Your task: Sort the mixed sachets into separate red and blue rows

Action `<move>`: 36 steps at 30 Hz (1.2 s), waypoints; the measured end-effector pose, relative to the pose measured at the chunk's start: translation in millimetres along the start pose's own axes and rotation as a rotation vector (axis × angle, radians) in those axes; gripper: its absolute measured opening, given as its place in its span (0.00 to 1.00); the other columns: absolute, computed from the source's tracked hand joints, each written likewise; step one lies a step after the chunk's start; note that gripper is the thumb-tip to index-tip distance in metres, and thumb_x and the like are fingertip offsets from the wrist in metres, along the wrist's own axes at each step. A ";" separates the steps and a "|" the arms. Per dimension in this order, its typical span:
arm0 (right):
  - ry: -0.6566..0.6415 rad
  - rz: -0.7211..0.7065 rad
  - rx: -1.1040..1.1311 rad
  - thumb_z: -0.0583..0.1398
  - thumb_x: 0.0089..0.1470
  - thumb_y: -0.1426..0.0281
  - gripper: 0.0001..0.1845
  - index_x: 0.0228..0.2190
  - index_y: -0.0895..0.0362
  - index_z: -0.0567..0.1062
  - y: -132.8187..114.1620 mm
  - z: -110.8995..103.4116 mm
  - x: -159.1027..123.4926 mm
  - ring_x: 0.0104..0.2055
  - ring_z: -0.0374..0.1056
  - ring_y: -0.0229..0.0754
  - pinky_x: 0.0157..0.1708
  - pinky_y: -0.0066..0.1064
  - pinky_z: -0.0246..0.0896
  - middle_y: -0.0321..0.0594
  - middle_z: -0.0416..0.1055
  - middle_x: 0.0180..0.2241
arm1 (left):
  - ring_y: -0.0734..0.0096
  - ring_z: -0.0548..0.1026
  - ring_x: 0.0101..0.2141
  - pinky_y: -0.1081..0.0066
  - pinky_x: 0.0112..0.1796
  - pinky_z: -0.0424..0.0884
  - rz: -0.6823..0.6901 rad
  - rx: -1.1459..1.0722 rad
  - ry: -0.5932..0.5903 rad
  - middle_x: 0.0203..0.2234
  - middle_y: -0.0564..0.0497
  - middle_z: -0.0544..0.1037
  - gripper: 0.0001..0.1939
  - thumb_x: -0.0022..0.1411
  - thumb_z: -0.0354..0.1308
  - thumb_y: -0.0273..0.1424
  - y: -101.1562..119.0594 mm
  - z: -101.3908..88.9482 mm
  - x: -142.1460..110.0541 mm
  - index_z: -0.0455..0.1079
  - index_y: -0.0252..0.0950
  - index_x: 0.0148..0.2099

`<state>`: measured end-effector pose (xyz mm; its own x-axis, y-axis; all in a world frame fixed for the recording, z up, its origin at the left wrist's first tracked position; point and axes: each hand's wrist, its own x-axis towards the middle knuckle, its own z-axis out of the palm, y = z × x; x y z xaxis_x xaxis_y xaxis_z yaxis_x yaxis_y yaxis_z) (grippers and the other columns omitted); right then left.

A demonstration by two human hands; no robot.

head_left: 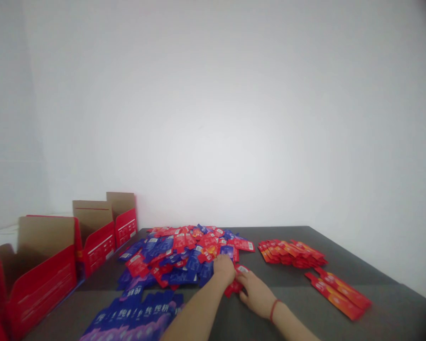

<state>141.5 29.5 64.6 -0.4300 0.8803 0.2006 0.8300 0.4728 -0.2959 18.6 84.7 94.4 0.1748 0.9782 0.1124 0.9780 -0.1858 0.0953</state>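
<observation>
A mixed pile of red sachets [184,240] and blue sachets [193,263] lies before me on the dark table. My left hand [224,269] reaches into the front right edge of the pile, its fingers mostly hidden behind the back of the hand, so its grip cannot be made out. Just to the right, my right hand [257,293], with a red band on the wrist, has its fingers and thumb closed on a red sachet [235,287] at the pile's edge. Part of that sachet is covered by the hands.
On the right lie a stack of red sachets [291,253] and two red sachets [339,293] side by side. Blue sachets [138,315] overlap in a row at front left. Open red cardboard boxes [42,284] line the left edge. A white wall [213,118] stands behind.
</observation>
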 end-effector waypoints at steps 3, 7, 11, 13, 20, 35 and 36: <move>0.006 -0.048 -0.109 0.49 0.46 0.81 0.35 0.56 0.56 0.65 21.5 -4.3 -4.4 0.62 0.52 0.45 0.58 0.38 0.48 0.43 0.59 0.60 | 0.63 0.72 0.44 0.56 0.45 0.70 -0.040 0.011 -0.047 0.47 0.46 0.71 0.16 0.65 0.55 0.36 4.2 6.8 9.0 0.66 0.34 0.52; -0.081 -0.066 -0.175 0.49 0.45 0.81 0.35 0.57 0.56 0.64 38.5 -7.0 10.2 0.62 0.52 0.46 0.57 0.40 0.49 0.45 0.58 0.61 | 0.65 0.73 0.42 0.59 0.42 0.72 -0.043 0.020 -0.070 0.45 0.47 0.73 0.14 0.65 0.55 0.36 -6.3 7.0 3.8 0.67 0.34 0.50; -0.081 -0.106 -0.161 0.54 0.45 0.76 0.25 0.47 0.57 0.73 31.1 -8.7 25.8 0.50 0.66 0.50 0.50 0.41 0.56 0.48 0.72 0.48 | 0.63 0.73 0.43 0.57 0.45 0.69 0.000 0.018 -0.023 0.44 0.45 0.73 0.12 0.66 0.53 0.34 -17.8 2.2 -18.4 0.67 0.32 0.49; -0.052 -0.103 -0.158 0.54 0.47 0.74 0.16 0.38 0.59 0.76 23.9 -9.1 25.3 0.44 0.69 0.50 0.47 0.40 0.57 0.49 0.74 0.42 | 0.59 0.70 0.48 0.57 0.48 0.65 0.061 -0.001 0.031 0.46 0.41 0.72 0.13 0.66 0.50 0.29 -17.9 1.9 -36.1 0.66 0.30 0.51; 0.100 -0.046 -0.042 0.49 0.56 0.72 0.12 0.31 0.56 0.73 18.7 -18.2 -22.7 0.37 0.69 0.39 0.38 0.27 0.59 0.39 0.73 0.34 | 0.61 0.73 0.41 0.68 0.41 0.65 0.266 -0.137 0.057 0.38 0.48 0.77 0.09 0.63 0.51 0.34 -12.9 12.5 -85.2 0.69 0.38 0.42; 0.207 0.456 -0.037 0.47 0.55 0.79 0.20 0.42 0.60 0.74 18.1 4.5 -76.9 0.49 0.68 0.51 0.48 0.41 0.60 0.54 0.72 0.45 | 0.57 0.53 0.62 0.59 0.60 0.48 0.450 -0.339 0.007 0.63 0.45 0.56 0.30 0.62 0.48 0.38 29.2 50.5 -113.3 0.55 0.34 0.64; 0.196 0.405 -0.058 0.48 0.55 0.77 0.19 0.44 0.60 0.74 13.1 3.6 -79.1 0.54 0.64 0.52 0.53 0.43 0.56 0.54 0.69 0.50 | 0.57 0.49 0.63 0.59 0.61 0.46 0.465 -0.336 -0.042 0.64 0.44 0.53 0.33 0.61 0.49 0.40 29.2 53.2 -114.6 0.52 0.31 0.65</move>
<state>185.0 -33.8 41.5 0.0046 0.9671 0.2542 0.9383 0.0837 -0.3355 33.1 -27.9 31.7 0.5890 0.7882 0.1785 0.7085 -0.6098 0.3552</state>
